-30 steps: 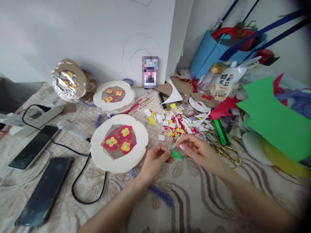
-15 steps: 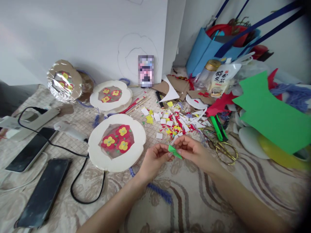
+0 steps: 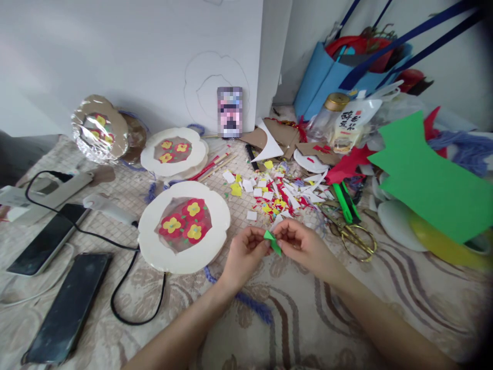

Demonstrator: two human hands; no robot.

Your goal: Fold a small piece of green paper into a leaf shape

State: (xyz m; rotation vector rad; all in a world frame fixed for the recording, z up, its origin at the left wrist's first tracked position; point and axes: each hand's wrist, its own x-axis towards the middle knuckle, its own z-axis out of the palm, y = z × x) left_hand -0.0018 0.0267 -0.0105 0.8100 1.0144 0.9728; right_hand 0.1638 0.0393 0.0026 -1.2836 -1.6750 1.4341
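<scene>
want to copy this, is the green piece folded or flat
Folded, it seems: the green piece shows angled facets at a crease.

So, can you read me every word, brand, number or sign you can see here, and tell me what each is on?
Nothing can be quoted with certainty.
Pouch: large dark characters, apparently Chinese, too blurred to read surely; the red mark by them is too small.
Upright phone: the screen is pixelated, so nothing is legible.
Small green piece: no writing visible.
</scene>
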